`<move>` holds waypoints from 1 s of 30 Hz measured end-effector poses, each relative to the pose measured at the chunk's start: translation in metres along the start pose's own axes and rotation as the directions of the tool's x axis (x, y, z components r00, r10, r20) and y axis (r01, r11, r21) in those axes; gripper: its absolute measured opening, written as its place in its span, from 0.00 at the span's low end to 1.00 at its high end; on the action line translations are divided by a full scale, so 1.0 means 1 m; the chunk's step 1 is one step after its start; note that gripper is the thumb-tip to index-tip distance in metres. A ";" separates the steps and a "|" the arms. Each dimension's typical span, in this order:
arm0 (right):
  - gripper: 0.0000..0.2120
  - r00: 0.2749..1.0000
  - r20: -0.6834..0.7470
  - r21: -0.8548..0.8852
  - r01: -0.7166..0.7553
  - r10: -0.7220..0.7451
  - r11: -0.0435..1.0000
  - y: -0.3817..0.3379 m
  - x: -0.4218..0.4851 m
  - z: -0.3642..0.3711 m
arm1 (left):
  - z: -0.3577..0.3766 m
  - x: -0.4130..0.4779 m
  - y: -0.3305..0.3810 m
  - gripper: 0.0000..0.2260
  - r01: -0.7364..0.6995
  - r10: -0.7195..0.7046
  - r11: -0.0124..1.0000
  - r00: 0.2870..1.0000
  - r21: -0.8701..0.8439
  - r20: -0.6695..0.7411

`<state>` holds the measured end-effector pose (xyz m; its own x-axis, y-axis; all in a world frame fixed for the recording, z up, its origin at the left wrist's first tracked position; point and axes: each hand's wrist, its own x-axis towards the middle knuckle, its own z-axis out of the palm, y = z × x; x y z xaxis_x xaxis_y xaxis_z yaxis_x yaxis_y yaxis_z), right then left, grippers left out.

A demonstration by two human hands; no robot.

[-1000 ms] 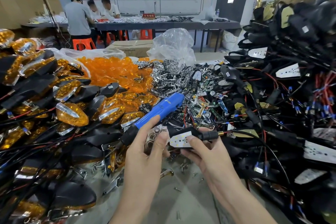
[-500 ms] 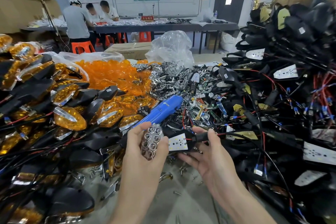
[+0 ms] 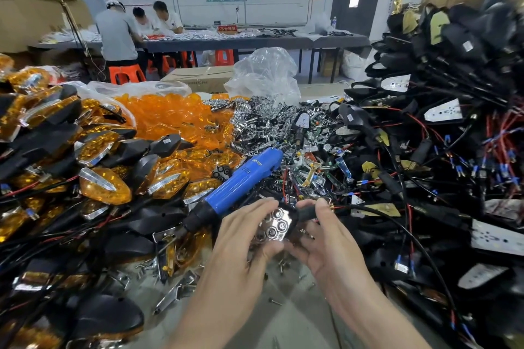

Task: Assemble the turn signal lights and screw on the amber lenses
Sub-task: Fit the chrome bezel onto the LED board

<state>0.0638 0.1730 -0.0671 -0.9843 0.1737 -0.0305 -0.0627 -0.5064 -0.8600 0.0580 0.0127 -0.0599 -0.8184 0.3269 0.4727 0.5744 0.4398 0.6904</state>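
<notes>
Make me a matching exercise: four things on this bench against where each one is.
Things:
1. chrome reflector
2. blue electric screwdriver
3. loose amber lenses
4. black housing stem

Places:
A. heaped at the back, left of centre
B. pinched by the right hand
C. lying on the parts heap, just beyond the hands
D. held by the left hand

Pairs: 1-D, 2-C, 3-A, 4-B

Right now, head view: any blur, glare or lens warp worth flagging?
Head view, centre: mostly sharp, though the chrome reflector flares with specular glare. Head view, edges: the black housing pile at right and finished lights lower left smear soft. Head view, background: wide-angle warp bows the far table. Lighting flat, shadows faint.
</notes>
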 end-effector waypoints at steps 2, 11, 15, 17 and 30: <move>0.16 1.000 0.001 -0.022 0.010 -0.010 1.000 0.001 -0.001 0.001 | 0.000 0.001 0.000 0.20 -0.019 0.019 1.000 1.000 0.002 -0.009; 0.21 0.998 0.016 -0.105 0.064 -0.063 0.992 0.001 -0.003 0.003 | 0.000 0.001 0.000 0.22 -0.040 0.040 0.999 0.999 -0.013 0.017; 0.22 0.998 0.021 -0.133 0.068 -0.065 0.989 0.001 -0.005 0.003 | -0.001 0.000 0.002 0.23 -0.024 0.024 0.999 1.000 -0.046 0.016; 0.22 0.998 0.015 -0.151 0.070 -0.069 0.986 0.000 -0.005 0.004 | -0.001 0.000 0.002 0.22 0.015 -0.013 0.994 1.000 -0.110 0.021; 0.19 0.994 0.005 -0.220 0.107 -0.109 0.970 -0.003 -0.009 0.003 | -0.010 0.004 0.008 0.21 0.147 -0.136 0.982 0.986 -0.119 0.097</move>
<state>0.0726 0.1701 -0.0623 -0.9724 0.2237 0.0655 -0.1299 -0.2866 -0.9492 0.0595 0.0094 -0.0474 -0.8832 0.3434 0.3193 0.4417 0.3802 0.8126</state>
